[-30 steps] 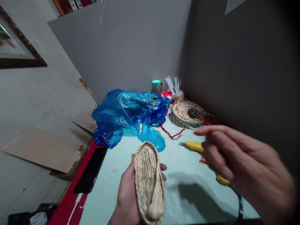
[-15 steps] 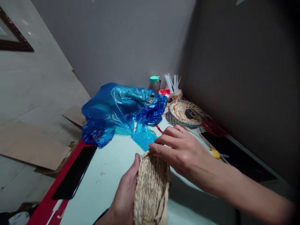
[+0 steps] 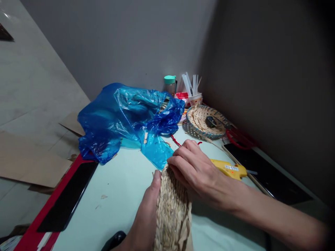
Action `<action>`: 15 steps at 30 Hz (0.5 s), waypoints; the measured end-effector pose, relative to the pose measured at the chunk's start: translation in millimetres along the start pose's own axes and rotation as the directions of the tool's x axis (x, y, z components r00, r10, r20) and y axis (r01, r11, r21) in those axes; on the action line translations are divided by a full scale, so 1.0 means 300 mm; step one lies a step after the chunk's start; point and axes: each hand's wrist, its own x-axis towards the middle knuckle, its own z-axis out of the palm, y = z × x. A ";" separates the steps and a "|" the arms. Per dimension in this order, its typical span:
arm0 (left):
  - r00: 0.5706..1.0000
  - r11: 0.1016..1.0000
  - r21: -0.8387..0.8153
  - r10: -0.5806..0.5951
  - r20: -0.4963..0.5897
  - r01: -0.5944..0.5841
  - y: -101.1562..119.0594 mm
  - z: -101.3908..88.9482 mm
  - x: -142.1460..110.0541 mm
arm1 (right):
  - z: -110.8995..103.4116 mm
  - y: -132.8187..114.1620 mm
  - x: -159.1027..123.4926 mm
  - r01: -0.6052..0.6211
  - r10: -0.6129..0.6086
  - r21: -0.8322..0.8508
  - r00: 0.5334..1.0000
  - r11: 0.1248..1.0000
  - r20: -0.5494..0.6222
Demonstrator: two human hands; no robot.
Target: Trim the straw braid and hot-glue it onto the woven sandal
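Observation:
A long piece of woven straw braid (image 3: 173, 212) stands tilted toward me above the pale table, its rows of plaited fibre running lengthwise. My left hand (image 3: 148, 207) grips its left side, thumb along the edge and the other fingers hidden behind. At the top end my right hand (image 3: 195, 167) pinches the rim with bent fingers; the fingertips are partly hidden. Just behind my right wrist lies a yellow glue gun (image 3: 230, 169) with a clear glue stick in its back end.
A crumpled blue plastic bag (image 3: 123, 115) lies at the back. Beside it stand a woven basket (image 3: 205, 120), a cup of glue sticks (image 3: 195, 99) and a jar with a green lid (image 3: 169, 82). Dark flat panels lie left (image 3: 69, 195) and right (image 3: 267, 170); red-handled scissors (image 3: 239, 139) rest near the wall.
My right hand has shifted slightly down at the straw piece's top edge, uncovering more of the glue gun. The view has turned a little, and the straw piece sits slightly further right.

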 end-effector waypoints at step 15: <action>0.948 0.908 -0.301 -0.317 -0.040 0.291 0.029 0.013 -0.036 | -0.069 0.062 0.010 -0.445 0.381 0.343 0.893 0.827 0.240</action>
